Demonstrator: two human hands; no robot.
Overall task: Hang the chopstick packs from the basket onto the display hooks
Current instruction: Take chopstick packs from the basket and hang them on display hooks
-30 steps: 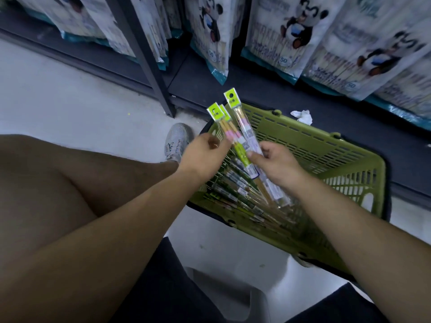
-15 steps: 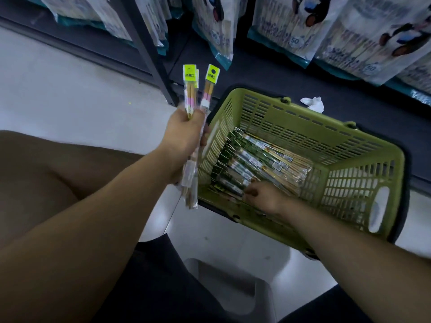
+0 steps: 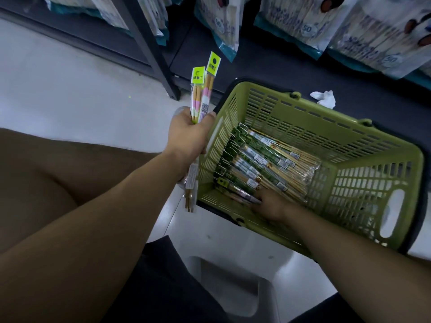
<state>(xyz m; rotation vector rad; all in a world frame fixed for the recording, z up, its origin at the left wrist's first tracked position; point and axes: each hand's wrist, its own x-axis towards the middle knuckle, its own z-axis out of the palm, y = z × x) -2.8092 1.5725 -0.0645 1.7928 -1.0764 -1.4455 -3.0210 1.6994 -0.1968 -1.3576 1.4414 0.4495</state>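
Observation:
My left hand (image 3: 189,138) is closed around a small bunch of chopstick packs (image 3: 202,94) with yellow-green header cards, held upright just left of the green basket (image 3: 289,117). Their lower ends stick out below my wrist. Several more packs with dark green wrappers (image 3: 263,166) lie flat on the basket floor. My right hand (image 3: 270,205) reaches into the near corner of the basket, fingers lying on a pack (image 3: 242,197) at the pile's near edge. Whether it has a grip on that pack is unclear.
A dark shelf base (image 3: 268,64) runs behind the basket, with a slanted metal upright (image 3: 149,50). Large hanging bags with panda prints (image 3: 314,22) fill the display above. A crumpled white paper (image 3: 324,99) lies on the shelf. A grey stool (image 3: 233,290) sits below me, my bare knee at left.
Both hands held the yellow-headed packs together over the basket; the left then carried them left and upright, while the right dropped into the basket onto the pile.

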